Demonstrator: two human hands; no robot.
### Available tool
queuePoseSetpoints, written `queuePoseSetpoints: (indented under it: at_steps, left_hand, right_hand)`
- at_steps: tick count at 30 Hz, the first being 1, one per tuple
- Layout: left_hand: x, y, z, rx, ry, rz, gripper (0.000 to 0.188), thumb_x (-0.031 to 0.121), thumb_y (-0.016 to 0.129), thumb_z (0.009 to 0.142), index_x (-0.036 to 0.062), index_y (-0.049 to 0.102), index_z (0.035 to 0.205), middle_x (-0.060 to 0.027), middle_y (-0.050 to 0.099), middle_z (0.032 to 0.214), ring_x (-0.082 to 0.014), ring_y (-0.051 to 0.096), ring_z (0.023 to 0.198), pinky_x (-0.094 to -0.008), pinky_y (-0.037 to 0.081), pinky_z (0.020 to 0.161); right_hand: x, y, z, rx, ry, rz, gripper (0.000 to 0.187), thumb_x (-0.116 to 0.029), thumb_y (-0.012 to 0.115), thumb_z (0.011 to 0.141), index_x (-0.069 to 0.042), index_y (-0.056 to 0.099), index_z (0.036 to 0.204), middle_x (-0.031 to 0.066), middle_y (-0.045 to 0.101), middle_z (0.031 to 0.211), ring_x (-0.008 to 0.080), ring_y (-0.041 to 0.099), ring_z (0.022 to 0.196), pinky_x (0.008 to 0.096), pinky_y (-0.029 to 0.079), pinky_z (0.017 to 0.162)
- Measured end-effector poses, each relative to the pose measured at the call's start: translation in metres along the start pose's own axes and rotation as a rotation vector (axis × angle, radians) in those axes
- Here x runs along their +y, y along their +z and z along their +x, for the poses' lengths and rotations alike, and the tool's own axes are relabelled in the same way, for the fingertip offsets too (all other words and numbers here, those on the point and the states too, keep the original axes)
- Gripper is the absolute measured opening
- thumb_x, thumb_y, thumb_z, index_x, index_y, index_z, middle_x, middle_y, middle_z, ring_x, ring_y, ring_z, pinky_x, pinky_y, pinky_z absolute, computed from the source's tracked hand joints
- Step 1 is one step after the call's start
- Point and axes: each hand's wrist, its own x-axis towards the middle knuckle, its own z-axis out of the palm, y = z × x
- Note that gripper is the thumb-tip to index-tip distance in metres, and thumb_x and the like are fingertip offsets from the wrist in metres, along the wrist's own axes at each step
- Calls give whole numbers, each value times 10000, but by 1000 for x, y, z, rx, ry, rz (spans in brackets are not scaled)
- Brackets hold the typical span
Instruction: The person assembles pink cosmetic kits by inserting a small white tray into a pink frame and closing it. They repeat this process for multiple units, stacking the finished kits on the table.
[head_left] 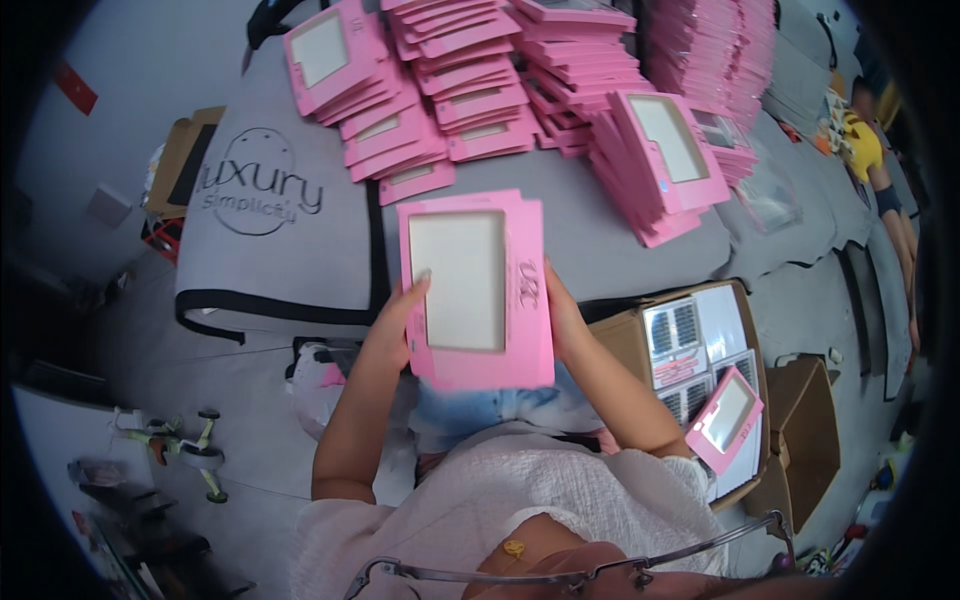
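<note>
A pink cardboard sleeve with a large rectangular window [457,285] is held upright in front of me, and doubled edges suggest several stacked together. My left hand [397,325] grips its left side, thumb on the front by the window. Around the right edge closes my right hand [563,315], its fingers mostly hidden behind the card. Beyond it, on a grey covered surface, lie fanned rows of similar pink window sleeves [400,135]. Another leaning stack of them [665,165] is to the right.
At my right, an open cardboard box [625,345] holds packs with dark rows, with one pink sleeve [727,420] on top. Beside it stands another open carton [805,445]. A green-framed ride-on toy [190,450] is on the floor at left. Another person [885,175] is at far right.
</note>
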Motion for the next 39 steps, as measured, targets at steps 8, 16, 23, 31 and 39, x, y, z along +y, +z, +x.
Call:
queuePoseSetpoints:
  at_steps: [8,16,23,31,39]
  left_hand:
    - [33,-60,60,-12,92,-134,464,288,595,860,13,463,1209,-110,551,1157,-211,536,1056,-357,446,880]
    - [25,-66,83,71,173,-193,454,285,594,857,43,455,1214,-103,539,1161,-231,527,1058,-387,438,886]
    - [3,-34,73,-19,200,-327,483,331,526,886,54,389,1258,-108,511,1177,-239,508,1087,-403,443,898]
    - [-76,64,37,276,262,-359,639,516,435,885,104,288,1350,-55,349,1356,-211,313,1245,-417,223,1032]
    - [-65,-6,45,303,294,196,652,410,555,857,40,328,1342,-83,348,1335,-206,303,1246,-354,220,1027]
  right_hand:
    - [22,20,112,-73,27,-4,588,-505,315,928,-14,493,1197,106,578,1100,217,561,944,330,443,866]
    - [6,-20,113,-20,-69,-211,667,-526,314,920,10,376,1310,141,467,1281,241,445,1165,332,321,995]
    - [10,-29,109,-36,-109,-481,630,-480,378,918,-2,367,1328,132,383,1361,201,341,1263,311,255,1041]
    - [-102,-45,191,-567,240,-901,492,-237,564,852,18,454,1258,107,539,1214,150,546,1045,288,454,874]
    - [-106,-10,180,-676,280,-883,567,-283,534,883,-31,332,1349,89,465,1294,137,493,1115,272,442,893]
